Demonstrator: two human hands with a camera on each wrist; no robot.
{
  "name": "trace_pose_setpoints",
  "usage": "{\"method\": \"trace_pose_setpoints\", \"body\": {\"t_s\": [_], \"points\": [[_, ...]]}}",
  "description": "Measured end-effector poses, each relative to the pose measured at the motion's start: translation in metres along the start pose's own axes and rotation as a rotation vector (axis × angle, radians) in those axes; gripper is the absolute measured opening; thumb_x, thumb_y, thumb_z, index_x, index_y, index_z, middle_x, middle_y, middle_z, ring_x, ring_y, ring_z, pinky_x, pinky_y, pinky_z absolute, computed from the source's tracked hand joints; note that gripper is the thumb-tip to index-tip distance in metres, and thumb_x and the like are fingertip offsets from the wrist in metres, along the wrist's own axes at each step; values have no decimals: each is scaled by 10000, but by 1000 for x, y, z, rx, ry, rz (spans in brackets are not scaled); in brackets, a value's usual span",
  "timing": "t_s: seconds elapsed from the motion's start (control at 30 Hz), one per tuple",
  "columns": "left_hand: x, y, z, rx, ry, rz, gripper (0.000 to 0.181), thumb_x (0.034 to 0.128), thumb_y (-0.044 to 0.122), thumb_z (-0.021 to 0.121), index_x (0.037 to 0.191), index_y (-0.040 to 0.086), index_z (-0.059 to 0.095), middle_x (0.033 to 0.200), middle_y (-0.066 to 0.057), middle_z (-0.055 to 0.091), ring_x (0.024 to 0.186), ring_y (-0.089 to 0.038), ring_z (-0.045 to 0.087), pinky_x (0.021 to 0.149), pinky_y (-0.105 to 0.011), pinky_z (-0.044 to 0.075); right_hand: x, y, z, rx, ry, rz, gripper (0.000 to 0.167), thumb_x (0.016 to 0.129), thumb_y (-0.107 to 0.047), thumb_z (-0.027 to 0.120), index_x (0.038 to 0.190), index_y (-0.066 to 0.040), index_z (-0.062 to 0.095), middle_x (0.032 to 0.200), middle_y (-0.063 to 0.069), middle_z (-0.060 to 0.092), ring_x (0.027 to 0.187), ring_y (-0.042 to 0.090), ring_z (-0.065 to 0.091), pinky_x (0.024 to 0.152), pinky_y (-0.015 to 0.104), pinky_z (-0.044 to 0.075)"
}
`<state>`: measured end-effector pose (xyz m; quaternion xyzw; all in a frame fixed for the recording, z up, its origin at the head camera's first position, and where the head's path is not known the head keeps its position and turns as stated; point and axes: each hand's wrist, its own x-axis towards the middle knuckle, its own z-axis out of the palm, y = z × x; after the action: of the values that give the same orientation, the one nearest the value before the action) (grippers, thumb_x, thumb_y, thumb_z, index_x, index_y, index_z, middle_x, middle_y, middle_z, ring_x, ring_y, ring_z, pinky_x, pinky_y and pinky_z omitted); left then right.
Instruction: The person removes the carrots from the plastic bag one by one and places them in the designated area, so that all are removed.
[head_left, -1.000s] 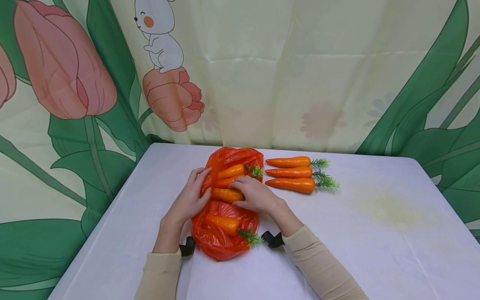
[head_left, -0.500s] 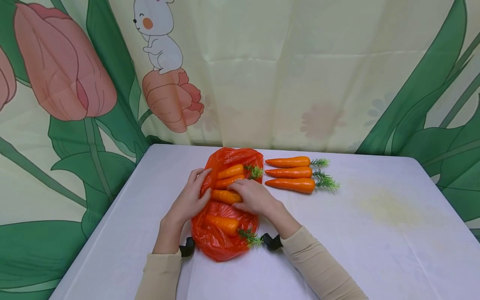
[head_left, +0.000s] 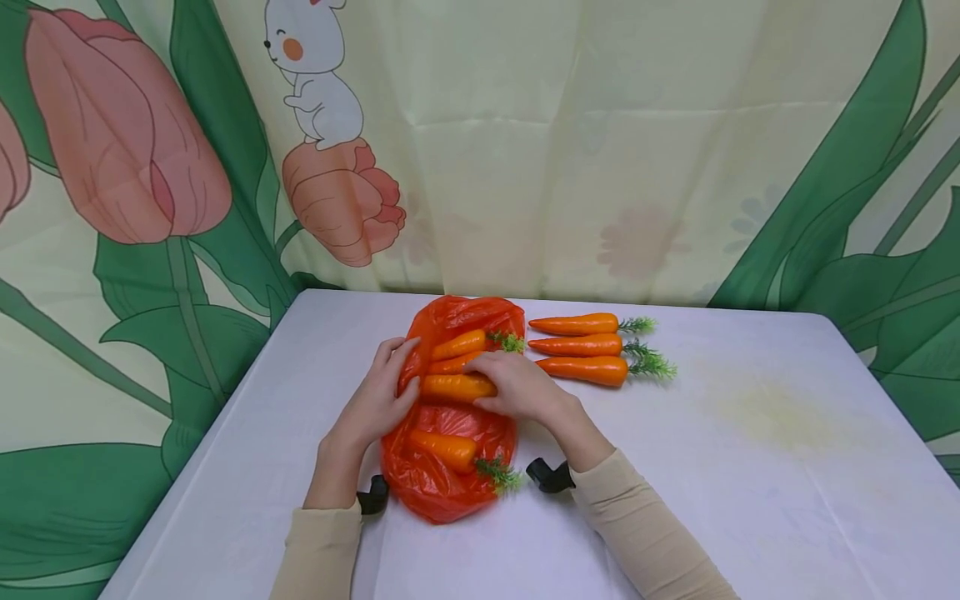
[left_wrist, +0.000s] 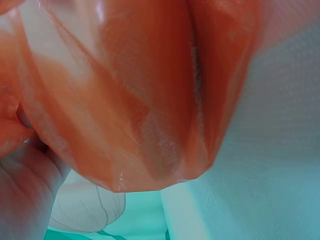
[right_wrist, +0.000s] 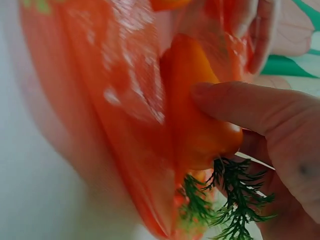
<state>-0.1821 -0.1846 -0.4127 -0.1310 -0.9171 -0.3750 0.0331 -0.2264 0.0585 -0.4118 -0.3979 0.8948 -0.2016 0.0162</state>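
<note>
A: What's in the right hand [head_left: 522,390]?
B: A carrot [head_left: 456,388]. The thumb and fingers pinch its thick end; the thumb lies across the orange skin, and the leaves [right_wrist: 239,200] hang below the hand in the right wrist view.
A: Where's that carrot, exactly?
B: Inside the red bag [head_left: 438,502], tip towards the left hand [head_left: 377,402].
A: And the left hand?
B: Holding the bag's left edge, fingers and thumb bent onto the plastic. The left wrist view is mostly filled by the bag, so the fingertips are hidden there.
A: Anything else in the bag?
B: 3 more. 2 rear carrots [head_left: 460,343] lie beyond the held carrot, and 1 near carrot [head_left: 450,451] sits on the person's side, leaves poking out past the rim.
A: What's outside it?
B: 3 loose carrots [head_left: 579,346] in a row on the white table [head_left: 720,492], just right of the bag, leaves pointing right. Behind stands a cloth [head_left: 540,183] printed with a rabbit [head_left: 322,104] and tulips [head_left: 135,133].
</note>
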Motion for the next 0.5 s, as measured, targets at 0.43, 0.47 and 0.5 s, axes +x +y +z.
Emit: {"method": "trace_pose_setpoints", "body": {"t_s": [0.43, 0.47, 0.5], "points": [[0, -3, 0, -5, 8, 27, 596, 987, 86, 597, 1542, 94, 380, 1492, -98, 326, 1289, -309, 478, 1049, -479, 443, -20, 18, -22, 94, 22, 102, 422, 886, -149, 782, 1287, -98, 661, 1269, 54, 642, 1162, 250, 578, 1030, 426, 472], [1, -3, 0, -3, 8, 31, 595, 987, 86, 595, 1542, 93, 380, 1492, -99, 326, 1287, -309, 479, 1051, -480, 441, -22, 19, -24, 102, 25, 103, 417, 887, -149, 780, 1284, -101, 660, 1268, 52, 642, 1161, 248, 577, 1026, 428, 474], [1, -3, 1, -1, 8, 34, 594, 987, 87, 594, 1541, 91, 381, 1490, -101, 327, 1286, -310, 479, 1054, -482, 439, -24, 21, -25, 108, 30, 101, 416, 887, -147, 779, 1283, -102, 660, 1267, 51, 642, 1157, 246, 579, 1022, 429, 476]]}}
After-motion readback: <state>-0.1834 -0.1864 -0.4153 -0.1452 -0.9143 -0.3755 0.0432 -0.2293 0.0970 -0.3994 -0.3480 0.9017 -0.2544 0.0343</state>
